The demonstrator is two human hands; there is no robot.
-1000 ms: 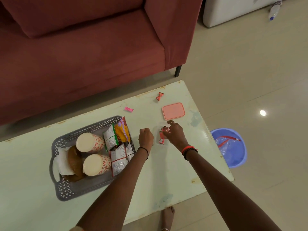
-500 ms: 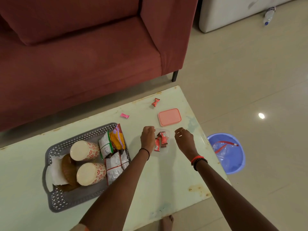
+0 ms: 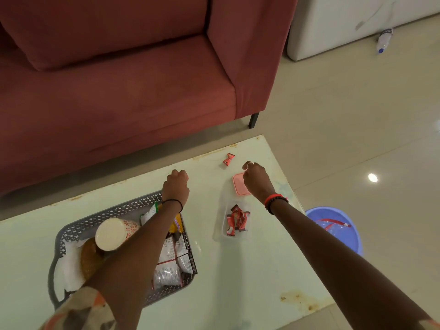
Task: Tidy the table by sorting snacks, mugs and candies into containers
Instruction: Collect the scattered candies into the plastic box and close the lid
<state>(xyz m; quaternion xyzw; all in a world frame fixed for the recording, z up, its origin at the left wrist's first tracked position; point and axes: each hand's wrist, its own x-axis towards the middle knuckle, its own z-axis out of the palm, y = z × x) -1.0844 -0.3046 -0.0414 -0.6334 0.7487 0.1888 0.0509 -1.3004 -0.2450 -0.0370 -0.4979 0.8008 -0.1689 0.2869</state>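
My left hand (image 3: 176,182) is a closed fist on the pale green table (image 3: 238,270), just beyond the grey basket (image 3: 71,231). The pink candy seen earlier is hidden beneath it. My right hand (image 3: 256,179) hovers with curled fingers over the pink lid (image 3: 237,186) and holds nothing visible. A red candy (image 3: 228,159) lies a short way to the left of its fingertips, apart from them. The clear container (image 3: 234,221) with several red candies sits nearer to me, between my arms. The basket holds a mug (image 3: 112,233) and snack packets (image 3: 170,256), partly covered by my left arm.
A red sofa (image 3: 119,91) runs along the table's far edge. On the floor to the right stands a blue bin (image 3: 338,232), close to the table's right edge. A white cabinet (image 3: 345,22) and a bottle (image 3: 383,40) are far off at the back right.
Both hands left the clear container and moved away from me: the left onto the spot where the pink candy lay, the right over the pink lid towards the red candy. The camera tilted.
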